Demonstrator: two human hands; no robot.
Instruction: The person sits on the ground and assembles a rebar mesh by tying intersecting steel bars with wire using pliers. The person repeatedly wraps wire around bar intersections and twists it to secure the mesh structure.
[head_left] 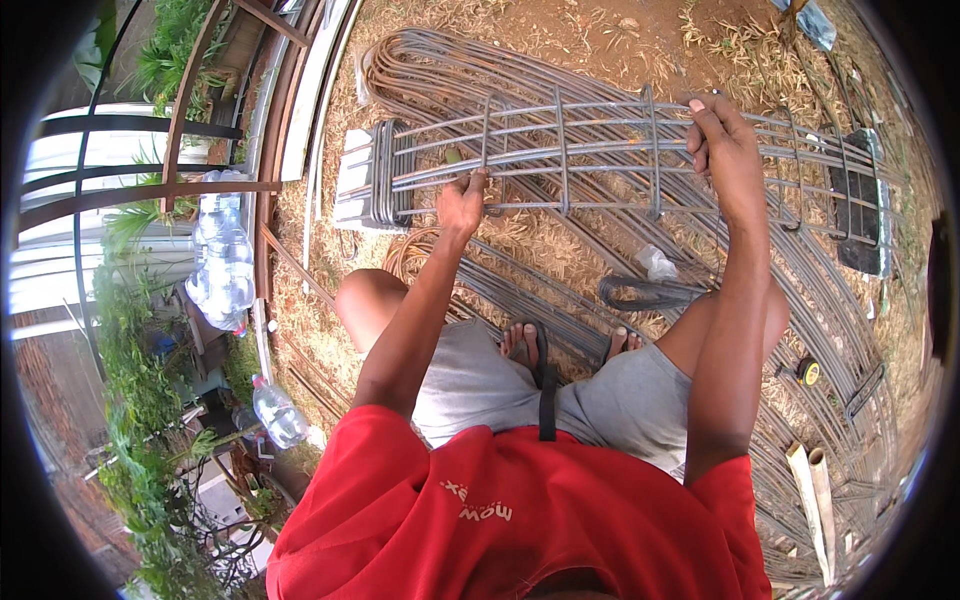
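A long rebar cage (610, 150) lies crosswise in front of me, its lengthwise bars ringed by spaced stirrups (562, 150). More stirrups are packed together as a bundle (385, 172) at its left end. My left hand (461, 206) is closed on a near-side bar of the cage, beside a stirrup. Over the cage's right half, my right hand (724, 140) has its fingers curled in a pinch by the far bar. Whatever those fingers hold is too small to make out.
A pale block (352, 185) and a dark block (858, 200) sit under the cage's ends. Bent rebars (440, 60) lie beneath and beyond. A looped wire bundle (640, 294), a tape measure (808, 371) and bamboo pieces (820, 500) lie right. Plastic bottles (222, 250) are left.
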